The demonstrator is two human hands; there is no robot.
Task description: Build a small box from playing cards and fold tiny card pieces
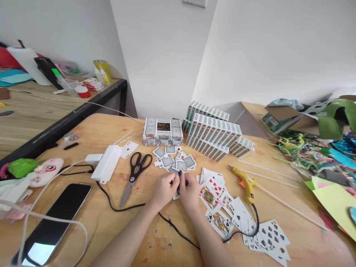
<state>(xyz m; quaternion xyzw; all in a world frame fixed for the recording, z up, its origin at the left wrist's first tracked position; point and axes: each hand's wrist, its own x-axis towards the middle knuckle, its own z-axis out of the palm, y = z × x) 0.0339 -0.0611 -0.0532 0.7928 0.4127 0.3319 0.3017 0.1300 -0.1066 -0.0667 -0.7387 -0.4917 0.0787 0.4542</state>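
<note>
Near the middle of the table, my left hand and my right hand meet, their fingers pinched together. A small dark piece shows between the fingertips; its kind is too small to make out. Part of a playing card peeks out below the hands. Just beyond them lies a loose pile of cut playing cards, mostly backs up. Behind the pile stands a box-like form covered in playing cards. Face-up playing cards spread to the right of my right hand.
Black-handled scissors lie left of my hands, beside a white power strip. A yellow glue gun rests on the right, its black cord crossing the table below my hands. Stacked card boxes stand behind. A phone lies front left.
</note>
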